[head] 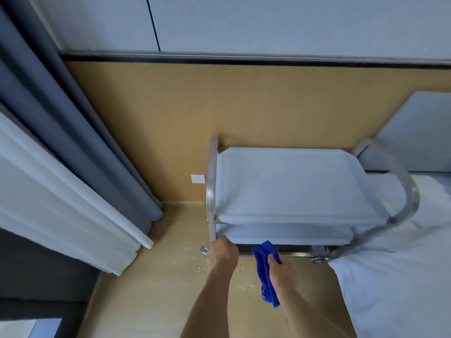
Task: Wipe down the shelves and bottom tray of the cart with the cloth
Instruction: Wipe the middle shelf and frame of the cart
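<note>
A white cart with metal tube frames stands against the wooden wall panel. Its top shelf [292,184] is bare, and a strip of the middle shelf [288,234] shows under it. The dark bottom tray [300,250] is mostly hidden. My left hand [223,251] grips the cart's near left metal post [211,203] low down. My right hand [280,270] holds a blue cloth [264,264] in front of the cart's lower edge; part of the cloth hangs down below my wrist.
Grey and white curtains [73,191] hang at the left. A bed with white bedding [402,276] presses against the cart's right side. A white wall socket [198,178] sits left of the cart. The wooden floor [170,276] has light specks near the cart.
</note>
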`<state>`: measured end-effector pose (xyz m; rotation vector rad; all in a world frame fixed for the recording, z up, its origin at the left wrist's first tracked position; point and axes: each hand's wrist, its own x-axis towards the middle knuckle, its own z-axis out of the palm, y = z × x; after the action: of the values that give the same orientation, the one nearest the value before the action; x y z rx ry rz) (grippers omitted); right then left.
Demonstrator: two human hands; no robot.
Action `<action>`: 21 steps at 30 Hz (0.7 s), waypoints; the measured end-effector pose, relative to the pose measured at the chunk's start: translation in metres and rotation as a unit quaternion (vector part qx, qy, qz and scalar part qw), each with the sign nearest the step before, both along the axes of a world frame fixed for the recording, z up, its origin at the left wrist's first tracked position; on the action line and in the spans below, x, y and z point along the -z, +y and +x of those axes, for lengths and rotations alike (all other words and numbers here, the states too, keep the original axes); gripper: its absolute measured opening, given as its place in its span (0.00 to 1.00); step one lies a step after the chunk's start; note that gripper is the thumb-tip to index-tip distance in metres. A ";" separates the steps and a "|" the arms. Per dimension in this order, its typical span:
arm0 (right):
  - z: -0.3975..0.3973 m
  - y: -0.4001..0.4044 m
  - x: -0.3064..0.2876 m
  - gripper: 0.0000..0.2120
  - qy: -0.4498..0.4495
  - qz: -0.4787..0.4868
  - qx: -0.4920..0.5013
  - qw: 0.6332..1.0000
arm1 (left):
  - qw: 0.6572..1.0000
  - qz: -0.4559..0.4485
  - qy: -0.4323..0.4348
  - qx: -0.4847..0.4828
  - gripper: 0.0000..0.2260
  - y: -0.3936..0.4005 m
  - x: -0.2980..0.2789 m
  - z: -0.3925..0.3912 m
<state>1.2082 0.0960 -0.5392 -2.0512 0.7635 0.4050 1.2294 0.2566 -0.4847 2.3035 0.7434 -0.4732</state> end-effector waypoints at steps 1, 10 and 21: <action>0.000 0.003 -0.016 0.12 0.008 -0.009 -0.008 1.000 | 1.000 0.011 0.003 0.005 0.12 0.008 -0.017 0.000; 0.028 0.022 -0.108 0.11 0.007 -0.017 -0.004 1.000 | 0.996 0.083 -0.018 0.036 0.11 0.046 -0.114 0.027; 0.139 0.018 -0.074 0.10 -0.066 -0.044 0.057 0.995 | 0.960 0.206 -0.022 0.188 0.20 0.067 -0.090 0.082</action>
<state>1.3472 0.1140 -0.4651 -2.0810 0.8241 0.1726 1.3116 0.3234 -0.3943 2.8579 0.4032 -0.4649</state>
